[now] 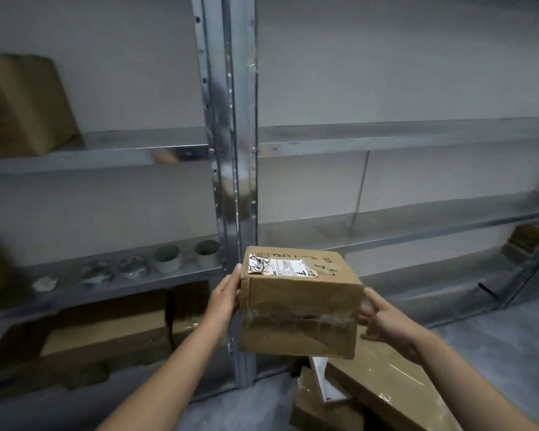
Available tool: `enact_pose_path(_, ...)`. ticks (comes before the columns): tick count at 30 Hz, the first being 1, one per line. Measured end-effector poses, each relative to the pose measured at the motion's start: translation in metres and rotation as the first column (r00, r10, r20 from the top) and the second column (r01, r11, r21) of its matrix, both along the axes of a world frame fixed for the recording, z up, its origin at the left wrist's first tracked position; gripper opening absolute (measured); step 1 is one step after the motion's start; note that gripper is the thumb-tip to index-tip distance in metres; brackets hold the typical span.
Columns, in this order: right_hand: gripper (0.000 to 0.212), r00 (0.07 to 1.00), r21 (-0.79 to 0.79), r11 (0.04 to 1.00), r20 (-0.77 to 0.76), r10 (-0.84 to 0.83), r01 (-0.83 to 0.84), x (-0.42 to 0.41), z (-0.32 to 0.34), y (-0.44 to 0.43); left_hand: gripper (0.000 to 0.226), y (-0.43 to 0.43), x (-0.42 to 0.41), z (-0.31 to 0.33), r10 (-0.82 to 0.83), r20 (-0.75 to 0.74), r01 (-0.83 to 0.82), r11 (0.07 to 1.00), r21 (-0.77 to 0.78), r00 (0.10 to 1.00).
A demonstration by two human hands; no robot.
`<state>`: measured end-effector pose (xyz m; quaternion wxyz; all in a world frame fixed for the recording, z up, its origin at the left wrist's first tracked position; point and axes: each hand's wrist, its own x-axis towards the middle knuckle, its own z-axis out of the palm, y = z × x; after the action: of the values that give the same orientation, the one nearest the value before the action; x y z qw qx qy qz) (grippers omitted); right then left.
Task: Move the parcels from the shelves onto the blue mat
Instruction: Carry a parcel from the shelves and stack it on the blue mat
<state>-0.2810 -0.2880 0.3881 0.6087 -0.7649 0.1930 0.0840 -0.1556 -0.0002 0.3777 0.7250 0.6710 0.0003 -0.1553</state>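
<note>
Left hand (226, 295) and right hand (383, 318) carry the parcel (299, 309) at lower centre of the frame, clear of the shelves. Each hand presses flat against one side, fingers straight, the right ones slightly spread. Opposed pressure probably suits a box too wide for a single grip. Steel shelving (231, 150) fills the background. More cartons (380, 387) lie at lower right, and tape rolls (168, 259) sit at left centre. No blue mat is in view.

The single wide-angle camera, worn on the person's head, looks forward and down, facing the metal shelving (231, 169) at close range, with the floor (495, 353) at lower right.
</note>
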Motion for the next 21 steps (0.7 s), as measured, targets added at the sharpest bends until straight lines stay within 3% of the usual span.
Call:
enact_pose_path(3, 0.02, 0.994, 0.144, 0.984, 0.03, -0.107, 0.102, 0.013, -0.002, 0.001, 0.055, 0.004, -0.005, -0.001, 0.045, -0.021, -0.045, 0.998, -0.037, 0.999)
enact_pose_path(7, 0.057, 0.999, 0.335, 0.941, 0.001, -0.052, 0.048, 0.031, -0.003, 0.003, 0.052, 0.005, -0.024, 0.002, 0.13, 0.016, -0.13, 0.991, -0.027, 0.991)
enact_pose_path(14, 0.054, 0.98, 0.271, 0.948, -0.063, 0.191, -0.168, 0.07, -0.017, 0.039, 0.053, 0.035, -0.051, 0.002, 0.381, 0.027, -0.38, 0.925, -0.017, 0.924)
enact_pose_path(21, 0.054, 0.902, 0.238, 0.888, -0.087, 0.423, -0.393, 0.107, -0.037, 0.135, 0.03, 0.12, -0.099, -0.016, 0.705, -0.006, -0.705, 0.709, 0.012, 0.709)
